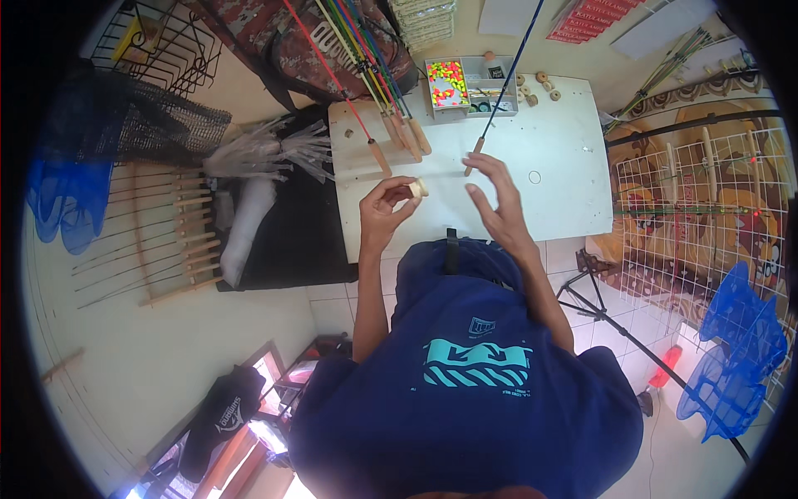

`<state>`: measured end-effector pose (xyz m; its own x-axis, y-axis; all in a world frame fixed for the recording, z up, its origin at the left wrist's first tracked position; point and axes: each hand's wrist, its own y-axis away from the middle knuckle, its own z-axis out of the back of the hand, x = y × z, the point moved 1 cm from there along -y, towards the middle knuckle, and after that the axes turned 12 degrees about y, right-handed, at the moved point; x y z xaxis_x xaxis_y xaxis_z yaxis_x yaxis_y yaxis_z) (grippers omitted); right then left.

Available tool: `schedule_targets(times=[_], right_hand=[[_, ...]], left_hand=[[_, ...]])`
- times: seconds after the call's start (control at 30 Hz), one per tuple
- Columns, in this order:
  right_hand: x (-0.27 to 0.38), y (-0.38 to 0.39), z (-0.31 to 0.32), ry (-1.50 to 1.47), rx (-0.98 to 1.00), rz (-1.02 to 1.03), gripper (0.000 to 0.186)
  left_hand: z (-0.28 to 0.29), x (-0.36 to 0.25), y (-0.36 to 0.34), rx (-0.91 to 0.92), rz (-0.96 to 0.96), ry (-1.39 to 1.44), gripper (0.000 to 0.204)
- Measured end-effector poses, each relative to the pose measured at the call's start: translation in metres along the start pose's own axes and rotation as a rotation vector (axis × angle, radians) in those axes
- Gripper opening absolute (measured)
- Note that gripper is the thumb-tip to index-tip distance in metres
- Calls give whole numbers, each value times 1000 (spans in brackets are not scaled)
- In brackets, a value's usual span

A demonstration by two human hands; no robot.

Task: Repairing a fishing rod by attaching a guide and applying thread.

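Note:
Between the thumb and fingers of my left hand (387, 213) is a small pale spool-shaped piece (418, 189), held above the near part of the white table (573, 179). My right hand (504, 208) is open, its thumb and fingers apart. Its fingertips are at the wooden handle (479, 145) of a thin blue rod (515, 62); whether they touch it I cannot tell. Left of that, a red rod with a wooden handle (379, 156) lies on the table, beside a bundle of several coloured rods with wooden handles (407, 137).
At the table's back stands a grey divided tray (513, 110) with bright small pieces (448, 81); ring-shaped wooden pieces (544, 81) lie beside it. A camouflage bag (291, 58) is behind the rods. Rightward are a white wire grid (690, 166), blue netting (736, 358) and a black tripod (592, 306).

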<state>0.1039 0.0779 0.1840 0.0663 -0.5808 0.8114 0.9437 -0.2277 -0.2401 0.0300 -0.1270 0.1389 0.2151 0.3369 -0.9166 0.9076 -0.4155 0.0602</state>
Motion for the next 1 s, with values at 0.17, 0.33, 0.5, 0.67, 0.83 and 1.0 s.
schedule_targets(times=[0.17,0.33,0.5,0.67,0.83,1.0], right_hand=[[32,-22,-4,-465,318,-97,54],[30,-20,-1,-513,406,-182,38],[37,-9,4,-450,273,-223,27],[30,5,4,-213,275,-184,19],[48,10,17,-143,293,0,14],[57,5,36,-36,324,90,14]], left_hand=[[-33,-47,-5,211,-244,-12,38],[-50,-65,-10,205,-335,61,39],[-56,-67,-12,-30,-177,259,35],[-51,-59,-19,-164,-136,312,31],[-51,-47,-17,-145,-125,73,33],[-41,-21,-13,-107,-175,-14,36]])
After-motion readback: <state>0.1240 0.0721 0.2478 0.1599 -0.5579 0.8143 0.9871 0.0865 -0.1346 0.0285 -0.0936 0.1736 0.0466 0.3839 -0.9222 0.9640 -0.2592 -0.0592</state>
